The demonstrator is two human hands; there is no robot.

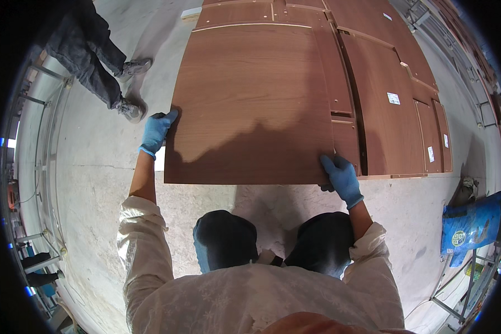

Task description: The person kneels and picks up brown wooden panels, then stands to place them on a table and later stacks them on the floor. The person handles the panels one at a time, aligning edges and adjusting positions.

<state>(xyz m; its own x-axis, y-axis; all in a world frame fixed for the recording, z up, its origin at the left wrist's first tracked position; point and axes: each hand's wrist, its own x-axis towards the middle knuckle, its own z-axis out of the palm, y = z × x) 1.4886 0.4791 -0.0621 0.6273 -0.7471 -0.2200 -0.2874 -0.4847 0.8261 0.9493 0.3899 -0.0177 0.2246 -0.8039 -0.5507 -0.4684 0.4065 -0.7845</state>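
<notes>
The large reddish-brown wood-veneer panel (250, 106) has a smooth, faintly satin face with fine grain running across it. Both hands wear thin blue rubbery gloves, the left hand (157, 131) and the right hand (342, 178), slightly creased. The sleeves are pale, matt woven cloth. The grey concrete floor (94, 161) looks rough and dusty. A blue plastic sack (473, 222) shines a little.

I see three small white rectangular labels (393, 98) on the brown panels at right, and a blue sack (473, 222) on the floor.
</notes>
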